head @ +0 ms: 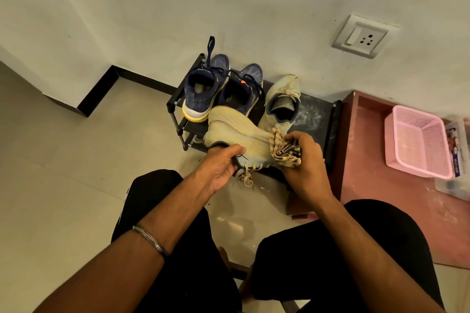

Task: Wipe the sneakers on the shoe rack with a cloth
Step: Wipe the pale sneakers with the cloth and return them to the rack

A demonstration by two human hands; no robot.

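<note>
Sneaker (pixel 239 132) first: the cream knit one was off the shoe rack (pixel 315 114), turned on its side between your hands just in front of the rack, sole away from you and laces dangling below. Your left hand (pixel 223 165) had its fingers curled round the collar, thumb over the rim, which I judge was to steady the shoe and offer its flank to the wipe. Your right hand (pixel 305 157) bunched the patterned cloth (pixel 284 150) in a closed fist and pressed it against the toe end of the upper, so wiping of this shoe looked under way.

Its mate, the second cream sneaker (pixel 282 99), stood upright on the rack's top shelf, heel toward you, beside the dusty bare patch where the held shoe probably belongs. Left of it, two navy sneakers (pixel 218 89) sat side by side, heels toward you, one with a white and yellow sole; whether you had cleaned them cannot be told.

Farther right, a pink basket (pixel 417 140) rested on a reddish surface, with a clear plastic box (pixel 455 150) just beyond it. A switch and socket plate (pixel 363 37) was fixed to the wall above. Print showed on the box's contents, but it was too small to read, and no brand mark on any shoe was legible.
</note>
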